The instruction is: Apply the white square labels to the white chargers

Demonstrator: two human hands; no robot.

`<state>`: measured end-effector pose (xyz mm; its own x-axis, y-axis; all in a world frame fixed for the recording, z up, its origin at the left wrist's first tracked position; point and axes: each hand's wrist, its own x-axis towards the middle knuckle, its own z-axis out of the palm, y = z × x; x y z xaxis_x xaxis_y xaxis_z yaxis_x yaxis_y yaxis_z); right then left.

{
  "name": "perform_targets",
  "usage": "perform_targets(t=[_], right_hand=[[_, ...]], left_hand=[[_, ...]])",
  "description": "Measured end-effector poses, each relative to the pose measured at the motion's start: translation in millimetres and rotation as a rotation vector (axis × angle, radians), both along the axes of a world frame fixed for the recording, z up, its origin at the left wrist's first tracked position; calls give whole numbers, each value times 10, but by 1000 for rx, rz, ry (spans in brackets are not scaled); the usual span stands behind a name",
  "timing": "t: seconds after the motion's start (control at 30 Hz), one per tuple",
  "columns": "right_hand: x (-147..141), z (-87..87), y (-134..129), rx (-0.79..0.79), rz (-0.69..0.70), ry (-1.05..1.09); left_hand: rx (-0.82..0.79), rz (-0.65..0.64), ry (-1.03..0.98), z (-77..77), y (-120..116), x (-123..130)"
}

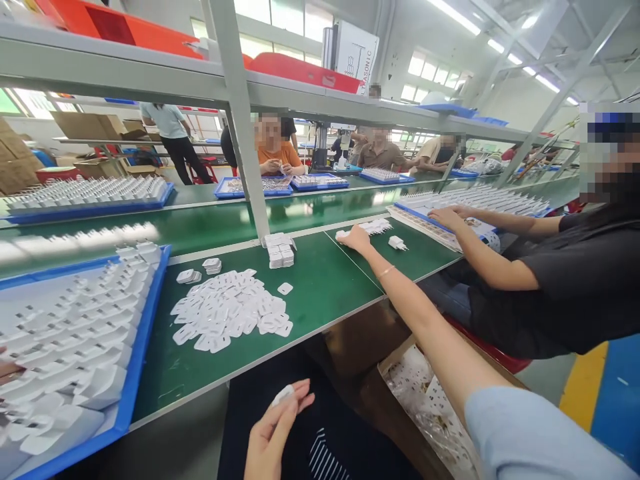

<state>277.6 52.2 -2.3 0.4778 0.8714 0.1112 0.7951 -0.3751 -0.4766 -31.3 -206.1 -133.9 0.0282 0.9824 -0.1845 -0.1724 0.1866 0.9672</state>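
Observation:
My left hand (273, 430) is raised above my lap, its fingers and thumb closed on a small white plastic cover plate (283, 395). Stretched far across the bench, my right hand (357, 240) has its fingers closed on a white plug adapter (342, 235) at the near end of a row of plug adapters (376, 227). A single plug adapter (398, 243) lies to the right of that hand. A heap of loose white cover plates (230, 310) covers the green bench between my hands and the left tray, with small stacks of plates (212, 266) behind it.
A blue tray of upright plug adapters (150, 327) stands at left, with another person's fingers (10, 370) at its edge. White stacked blocks (280, 252) sit by the shelf post (245, 127). To the right, a co-worker's arm (480, 253) reaches over another tray (487, 230).

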Motion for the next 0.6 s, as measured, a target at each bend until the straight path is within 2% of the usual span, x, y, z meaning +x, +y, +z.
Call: perform_targets(t=[0.1, 0.2, 0.27, 0.33, 0.4, 0.5, 0.6], right_hand=[[-310, 9, -618, 164, 190, 67], [-782, -153, -1405, 343, 404, 123], [-1109, -338, -1878, 635, 556, 220], [-1384, -531, -2214, 729, 636, 268], [-1581, -687, -2402, 765, 656, 276], [-1736, -830, -2506, 769, 671, 278], [-1792, -901, -2544, 752, 683, 331]], left_hand=[[73, 29, -80, 371, 119, 136], [122, 87, -151, 707, 190, 280], [116, 88, -204, 834, 178, 366], [88, 90, -246, 866, 131, 425], [45, 133, -263, 828, 77, 445], [-27, 233, -274, 735, 24, 414], [-32, 281, -287, 679, 2, 381]])
